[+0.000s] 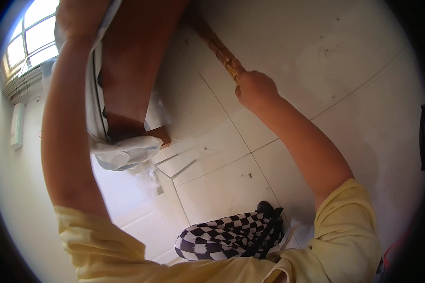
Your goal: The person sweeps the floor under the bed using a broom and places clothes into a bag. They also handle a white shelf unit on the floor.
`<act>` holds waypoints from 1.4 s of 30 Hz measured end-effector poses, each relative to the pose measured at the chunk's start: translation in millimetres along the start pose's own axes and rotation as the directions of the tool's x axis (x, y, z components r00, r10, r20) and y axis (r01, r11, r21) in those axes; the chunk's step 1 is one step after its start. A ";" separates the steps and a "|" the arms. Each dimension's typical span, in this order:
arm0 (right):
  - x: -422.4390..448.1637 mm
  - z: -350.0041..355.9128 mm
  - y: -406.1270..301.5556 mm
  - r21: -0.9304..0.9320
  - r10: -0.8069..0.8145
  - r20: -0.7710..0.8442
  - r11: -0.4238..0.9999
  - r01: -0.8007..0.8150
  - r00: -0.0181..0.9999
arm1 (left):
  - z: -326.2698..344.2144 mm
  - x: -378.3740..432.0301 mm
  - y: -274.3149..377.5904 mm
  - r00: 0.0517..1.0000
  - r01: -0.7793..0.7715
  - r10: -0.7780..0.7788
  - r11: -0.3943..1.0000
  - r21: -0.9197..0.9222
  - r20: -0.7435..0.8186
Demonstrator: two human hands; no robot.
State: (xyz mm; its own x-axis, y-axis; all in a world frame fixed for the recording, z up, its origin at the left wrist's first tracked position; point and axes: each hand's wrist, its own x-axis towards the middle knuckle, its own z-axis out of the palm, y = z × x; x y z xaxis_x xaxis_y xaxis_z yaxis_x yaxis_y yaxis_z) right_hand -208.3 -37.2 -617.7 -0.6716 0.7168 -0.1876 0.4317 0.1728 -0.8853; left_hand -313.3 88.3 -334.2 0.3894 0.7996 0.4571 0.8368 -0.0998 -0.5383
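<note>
My left hand (83, 17), partly cut off at the top left, is closed on the pale cloth (95, 81) that drapes along a reddish-brown wooden panel (134, 67). A dark zipper-like line runs down this cloth. My right hand (256, 88) grips the near end of a yellow-brown, bamboo-like stick (221, 51) with thin dark bindings. The stick slants away over the floor, and its far end is lost in shadow beside the panel.
A wooden leg or block (159, 136) stands at the panel's lower end, beside bunched cloth (127, 152). Clear plastic (147, 178) and a thin white frame (171, 177) are near the wall. The tiled floor (212, 141) has scattered debris. A barred window (32, 35) is at upper left.
</note>
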 end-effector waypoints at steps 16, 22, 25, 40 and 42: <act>-231.0 -110.4 -55.7 0.048 0.150 0.659 0.969 -0.241 0.737 | -131.0 -251.4 -14.4 0.915 0.334 -0.177 0.836 -0.436 0.362; -204.8 -78.4 -73.9 0.011 0.081 0.272 0.996 -0.087 0.959 | -186.3 -452.2 57.7 0.646 0.761 -0.582 0.542 -0.356 0.494; -165.9 -69.1 -58.1 0.049 0.238 0.083 0.969 -0.242 0.968 | -155.7 -513.3 129.6 0.450 0.889 -0.658 0.267 -0.372 0.604; -154.3 89.2 -55.3 0.120 0.338 0.130 0.928 -0.353 0.932 | -125.0 -572.2 266.2 0.349 0.897 -0.294 -0.170 -0.408 0.890; -143.9 117.8 -74.0 0.091 0.300 0.209 0.942 -0.324 0.931 | -122.9 -568.1 265.8 0.338 0.897 -0.295 -0.186 -0.401 0.894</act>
State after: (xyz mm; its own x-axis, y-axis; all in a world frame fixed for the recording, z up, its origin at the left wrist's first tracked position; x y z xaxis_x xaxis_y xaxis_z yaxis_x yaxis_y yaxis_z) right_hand -214.6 -232.6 -575.3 -0.6213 0.5776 -0.5295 0.5695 -0.1313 -0.8115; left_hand -264.9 -465.3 -650.0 -0.4592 0.8290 -0.3193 0.3479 0.4985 0.7940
